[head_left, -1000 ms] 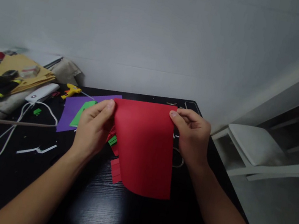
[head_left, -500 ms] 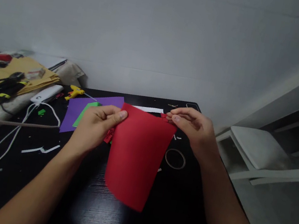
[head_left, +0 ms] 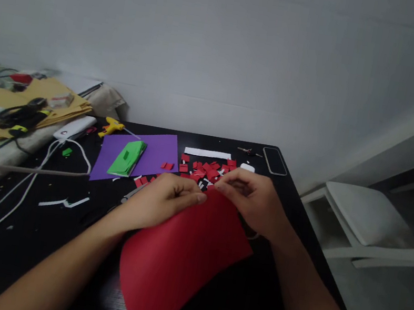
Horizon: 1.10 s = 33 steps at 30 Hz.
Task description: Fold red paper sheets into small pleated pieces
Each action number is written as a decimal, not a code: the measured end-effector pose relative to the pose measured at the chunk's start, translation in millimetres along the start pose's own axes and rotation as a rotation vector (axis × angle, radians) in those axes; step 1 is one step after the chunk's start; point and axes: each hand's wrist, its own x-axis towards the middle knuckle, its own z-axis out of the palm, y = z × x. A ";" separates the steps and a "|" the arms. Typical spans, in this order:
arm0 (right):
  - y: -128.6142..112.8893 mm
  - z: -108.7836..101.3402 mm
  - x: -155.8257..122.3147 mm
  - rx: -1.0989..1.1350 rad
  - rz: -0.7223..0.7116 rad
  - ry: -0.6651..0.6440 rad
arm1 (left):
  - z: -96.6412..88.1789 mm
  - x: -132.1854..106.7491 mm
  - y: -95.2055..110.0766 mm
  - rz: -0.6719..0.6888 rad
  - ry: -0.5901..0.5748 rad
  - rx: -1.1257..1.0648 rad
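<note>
A red paper sheet [head_left: 181, 257] lies tilted over the near part of the black table [head_left: 37, 232], its far corner up between my hands. My left hand [head_left: 160, 203] is closed with fingers pinching the sheet's top corner. My right hand [head_left: 253, 200] is closed on the same corner from the right. Just beyond the hands lie several small red paper squares [head_left: 207, 168] scattered on the table.
A purple sheet [head_left: 159, 154] with a green folded stack [head_left: 128, 157] lies at the back left. A yellow glue gun [head_left: 111, 127], white cables [head_left: 29, 182], a white strip [head_left: 207, 153] and a phone [head_left: 275, 161] sit around. A white chair [head_left: 357, 211] stands to the right.
The red sheet has come down from upright to nearly flat and turned. My hands have drawn together at its far corner. The red squares behind it now show.
</note>
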 end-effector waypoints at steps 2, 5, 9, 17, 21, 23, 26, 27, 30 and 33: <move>4.2 -10.4 4.3 -0.008 0.009 0.117 | -16.7 -1.1 -3.5 0.012 -0.029 0.048; 13.2 -29.3 12.7 -0.031 -0.005 0.298 | -46.5 -4.1 -10.7 0.010 -0.005 0.105; 27.0 -53.0 23.1 0.030 0.006 0.439 | -73.5 -4.8 -18.3 0.020 0.140 -0.053; 15.2 -50.0 14.7 0.061 0.059 0.302 | -48.0 14.4 -26.6 0.131 0.527 -0.080; -3.4 -38.0 0.0 -0.042 -0.048 0.228 | -25.7 14.0 -20.0 0.250 0.462 0.229; -9.7 -34.5 -6.2 -0.094 -0.105 0.152 | -15.8 8.6 -11.6 0.366 0.501 0.448; -14.2 -28.8 -12.3 -0.133 -0.140 -0.004 | -0.8 -0.6 0.7 0.498 0.466 0.601; -14.7 -26.3 -13.5 -0.136 -0.145 -0.037 | 4.1 -2.8 3.5 0.525 0.442 0.618; -14.1 -17.6 -15.5 -0.132 -0.147 -0.046 | 16.3 -6.0 8.2 0.548 0.366 0.580; -13.0 -13.9 -14.8 -0.132 -0.131 -0.006 | 18.1 -7.7 10.2 0.488 0.327 0.492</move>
